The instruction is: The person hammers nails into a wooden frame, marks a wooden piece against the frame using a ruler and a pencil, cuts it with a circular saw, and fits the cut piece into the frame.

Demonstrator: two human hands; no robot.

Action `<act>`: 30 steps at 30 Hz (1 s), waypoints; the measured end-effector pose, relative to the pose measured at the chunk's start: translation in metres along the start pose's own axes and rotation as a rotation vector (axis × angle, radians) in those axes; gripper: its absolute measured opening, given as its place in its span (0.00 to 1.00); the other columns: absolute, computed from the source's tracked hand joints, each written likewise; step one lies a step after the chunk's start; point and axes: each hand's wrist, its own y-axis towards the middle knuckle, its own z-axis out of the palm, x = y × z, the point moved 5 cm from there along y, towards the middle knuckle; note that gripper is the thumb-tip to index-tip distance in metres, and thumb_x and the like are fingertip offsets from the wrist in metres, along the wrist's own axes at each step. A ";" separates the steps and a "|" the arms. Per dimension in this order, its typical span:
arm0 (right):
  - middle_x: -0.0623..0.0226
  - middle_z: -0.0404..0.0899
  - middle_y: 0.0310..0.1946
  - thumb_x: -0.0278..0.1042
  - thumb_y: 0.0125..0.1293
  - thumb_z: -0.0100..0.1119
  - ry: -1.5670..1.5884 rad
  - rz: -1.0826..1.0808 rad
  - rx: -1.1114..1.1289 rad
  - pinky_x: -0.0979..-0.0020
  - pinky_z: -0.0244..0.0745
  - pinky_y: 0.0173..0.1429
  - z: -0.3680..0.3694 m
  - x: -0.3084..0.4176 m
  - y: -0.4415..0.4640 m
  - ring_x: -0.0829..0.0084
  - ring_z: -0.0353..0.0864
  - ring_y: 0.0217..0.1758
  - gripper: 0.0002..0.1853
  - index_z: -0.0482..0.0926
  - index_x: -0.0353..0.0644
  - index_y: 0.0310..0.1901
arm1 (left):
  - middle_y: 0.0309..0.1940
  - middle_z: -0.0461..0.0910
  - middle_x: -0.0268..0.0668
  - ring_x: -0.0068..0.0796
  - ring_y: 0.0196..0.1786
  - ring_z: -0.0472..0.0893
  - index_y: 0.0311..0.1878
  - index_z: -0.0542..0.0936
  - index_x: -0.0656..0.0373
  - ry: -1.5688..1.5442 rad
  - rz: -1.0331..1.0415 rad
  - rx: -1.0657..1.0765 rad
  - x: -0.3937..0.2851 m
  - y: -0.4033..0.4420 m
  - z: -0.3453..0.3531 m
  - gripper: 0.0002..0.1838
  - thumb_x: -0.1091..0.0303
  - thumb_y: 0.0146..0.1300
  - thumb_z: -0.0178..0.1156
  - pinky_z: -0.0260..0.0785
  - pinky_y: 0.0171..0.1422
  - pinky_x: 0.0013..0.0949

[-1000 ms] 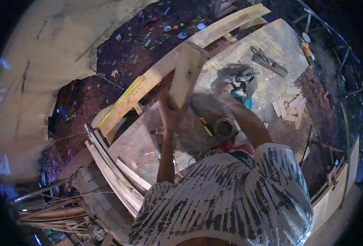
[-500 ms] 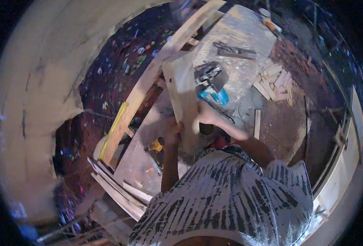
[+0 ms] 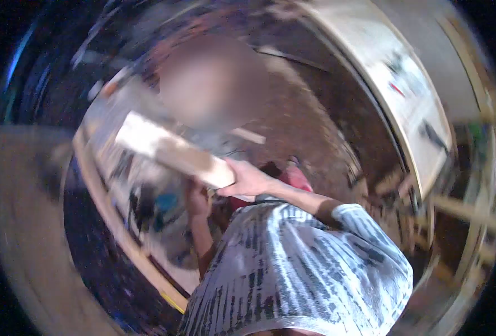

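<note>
A pale wooden block (image 3: 175,150), long and thick, slants from upper left down to my hands at the centre. My right hand (image 3: 247,178) grips its near end, with the thumb and fingers around the edge. Under the same end, my left hand (image 3: 199,197) holds the block from below and the left; its fingers are partly hidden and blurred. Behind the left forearm, a blue power tool (image 3: 167,201) rests on the work surface, smeared by motion.
A long curved board (image 3: 113,224) borders the work surface on the left. At the upper right is a pale panel (image 3: 382,73) with a dark tool (image 3: 434,137) on it. A wood strip (image 3: 249,135) lies beyond my hands. Timber framing (image 3: 466,215) stands at the right.
The view has swung round to the right, bringing the pale panel into sight. Both hands have carried the block along, and it now points to the upper left. My right hand has closed on its near end.
</note>
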 end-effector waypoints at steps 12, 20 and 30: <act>0.54 0.88 0.47 0.54 0.41 0.83 -0.421 0.655 -0.444 0.52 0.85 0.51 -0.291 -0.041 -0.261 0.49 0.89 0.49 0.39 0.82 0.41 0.55 | 0.71 0.71 0.50 0.48 0.70 0.75 0.77 0.63 0.60 -0.031 -0.324 0.055 0.182 0.168 0.274 0.36 0.45 0.77 0.55 0.69 0.74 0.53; 0.53 0.82 0.40 0.38 0.51 0.73 -0.511 0.745 -0.829 0.48 0.84 0.45 -0.343 -0.091 -0.377 0.48 0.88 0.44 0.25 0.74 0.35 0.48 | 0.59 0.80 0.50 0.45 0.60 0.80 0.63 0.77 0.68 0.182 -0.447 0.250 0.331 0.190 0.424 0.28 0.50 0.78 0.58 0.76 0.63 0.48; 0.54 0.82 0.42 0.34 0.57 0.69 -0.493 0.851 -0.866 0.48 0.81 0.42 -0.485 -0.150 -0.357 0.47 0.87 0.41 0.27 0.72 0.34 0.56 | 0.58 0.80 0.48 0.38 0.58 0.79 0.69 0.75 0.67 0.540 -0.092 0.903 0.485 0.350 0.564 0.26 0.57 0.78 0.61 0.73 0.65 0.40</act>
